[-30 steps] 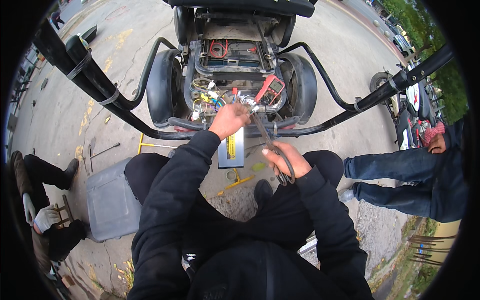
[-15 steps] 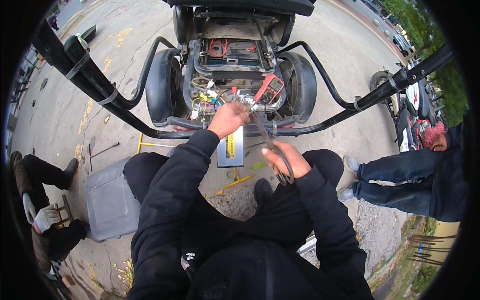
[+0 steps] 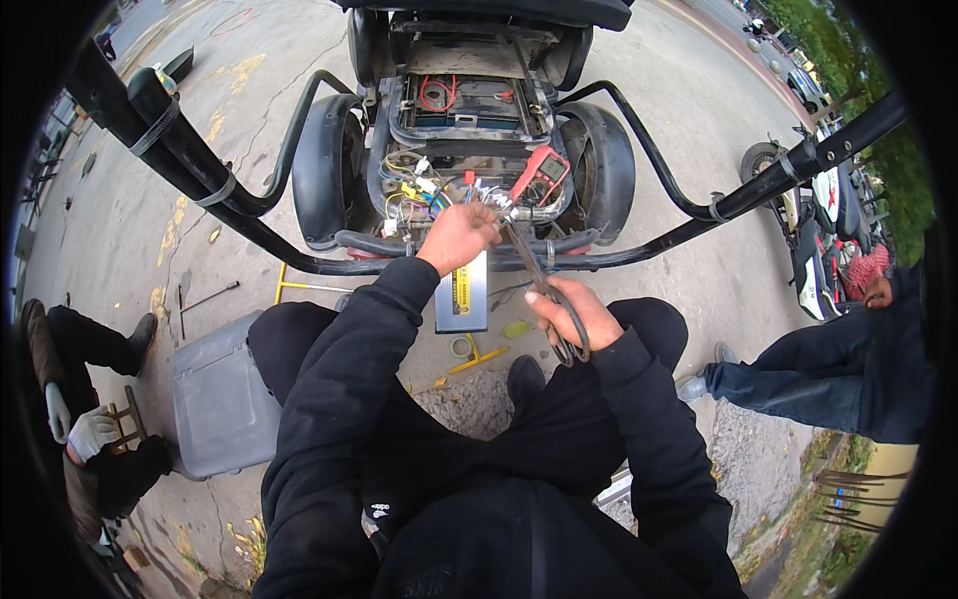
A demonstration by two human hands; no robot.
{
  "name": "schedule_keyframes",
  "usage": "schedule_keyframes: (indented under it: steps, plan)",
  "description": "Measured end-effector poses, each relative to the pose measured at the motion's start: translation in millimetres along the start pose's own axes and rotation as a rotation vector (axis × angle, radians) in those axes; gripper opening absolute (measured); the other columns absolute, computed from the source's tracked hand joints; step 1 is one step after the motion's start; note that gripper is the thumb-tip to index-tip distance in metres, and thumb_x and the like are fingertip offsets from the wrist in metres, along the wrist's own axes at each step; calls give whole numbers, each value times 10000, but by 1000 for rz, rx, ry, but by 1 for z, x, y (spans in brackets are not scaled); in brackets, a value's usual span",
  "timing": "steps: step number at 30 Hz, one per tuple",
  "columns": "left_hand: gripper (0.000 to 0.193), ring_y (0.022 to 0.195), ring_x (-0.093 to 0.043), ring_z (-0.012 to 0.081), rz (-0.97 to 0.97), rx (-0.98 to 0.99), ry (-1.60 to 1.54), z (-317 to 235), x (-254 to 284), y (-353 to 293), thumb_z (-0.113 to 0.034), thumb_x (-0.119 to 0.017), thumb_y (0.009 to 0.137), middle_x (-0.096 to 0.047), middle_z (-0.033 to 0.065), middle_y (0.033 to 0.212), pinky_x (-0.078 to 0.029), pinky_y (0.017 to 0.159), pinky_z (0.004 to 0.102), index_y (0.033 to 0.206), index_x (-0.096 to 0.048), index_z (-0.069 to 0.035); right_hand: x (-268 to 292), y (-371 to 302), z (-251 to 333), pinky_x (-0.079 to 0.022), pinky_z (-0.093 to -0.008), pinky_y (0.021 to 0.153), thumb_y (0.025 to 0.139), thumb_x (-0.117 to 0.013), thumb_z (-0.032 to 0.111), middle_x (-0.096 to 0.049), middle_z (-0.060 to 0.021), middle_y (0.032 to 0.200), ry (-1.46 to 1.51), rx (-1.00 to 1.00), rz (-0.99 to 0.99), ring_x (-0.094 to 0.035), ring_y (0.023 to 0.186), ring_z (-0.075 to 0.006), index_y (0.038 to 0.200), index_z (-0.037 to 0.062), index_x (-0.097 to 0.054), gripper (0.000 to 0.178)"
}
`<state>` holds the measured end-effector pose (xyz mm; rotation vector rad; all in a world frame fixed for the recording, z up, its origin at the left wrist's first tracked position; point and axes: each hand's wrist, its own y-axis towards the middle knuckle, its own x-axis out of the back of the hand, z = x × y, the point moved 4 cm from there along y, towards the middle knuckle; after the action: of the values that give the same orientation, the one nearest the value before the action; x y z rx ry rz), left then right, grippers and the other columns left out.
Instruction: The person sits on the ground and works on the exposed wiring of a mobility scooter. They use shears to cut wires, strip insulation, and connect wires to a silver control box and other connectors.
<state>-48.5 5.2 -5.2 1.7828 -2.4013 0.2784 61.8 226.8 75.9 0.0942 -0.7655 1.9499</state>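
Dark metal scissors (image 3: 529, 256) with large looped handles are in my right hand (image 3: 579, 317), fingers closed round the handles. Their blades slant up to the wiring at the vehicle's open end. My left hand (image 3: 459, 238) pinches at the wire bundle (image 3: 479, 194) beside the blade tips; its fingers mostly hide the wire it grips. Loose coloured wires with white connectors (image 3: 423, 186) spread to the left. A red multimeter (image 3: 541, 176) lies just right of the bundle. Below my left hand is a silver box (image 3: 461, 305) with a yellow label.
Black tubular bars (image 3: 639, 262) curve across in front of me, between two black wheel guards (image 3: 324, 175). A grey case (image 3: 225, 394), yellow-handled tool (image 3: 479, 360) and tape roll (image 3: 460, 346) lie on the ground. One person with gloves (image 3: 92, 433) sits left; another person (image 3: 798, 384) stands right.
The scissors have shifted slightly and their blades now look apart, while my left hand stays at the wires. The legs of the person on the right have moved.
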Motion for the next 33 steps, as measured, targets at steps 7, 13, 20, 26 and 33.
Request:
schedule_keyframes:
  steps: [7,13,20,26,33]
  plan:
    - [183,824,-751,159,9,-49,100,-2,-3,-2,-137,-683,1049,-815,112,938,-595,777,333,1076,-706,42,8,5,7,-574,-376,641,1063,-708,367,-689,-112,687,-736,172,-273,-731,652,-227,1030,-14,-758,386]
    - [171,793,-747,192,-25,-140,213,-8,-3,-4,-137,-661,1070,-783,111,874,-579,749,361,1061,-682,33,21,8,9,-592,-534,826,1020,-715,416,-760,-253,852,-485,-59,-141,-749,884,-475,955,20,-817,414]
    - [181,774,-732,219,-45,-239,290,-12,0,-6,-143,-672,1072,-761,123,849,-580,748,386,1070,-663,38,14,11,7,-598,-549,819,1027,-700,414,-760,-253,838,-632,67,-259,-753,889,-467,945,31,-818,409]
    - [157,829,-722,146,13,-113,112,2,1,-1,-120,-661,1094,-773,84,929,-597,789,327,1102,-666,36,1,5,-3,-603,-582,807,1033,-692,395,-768,-237,839,-676,38,-356,-750,864,-488,931,70,-812,362]
    - [197,934,-778,174,22,-17,-104,11,0,0,-100,-653,1085,-807,125,997,-621,842,342,1190,-675,64,-11,0,-5,-596,-588,792,1032,-697,370,-766,-234,831,-618,46,-430,-742,841,-500,927,58,-776,338]
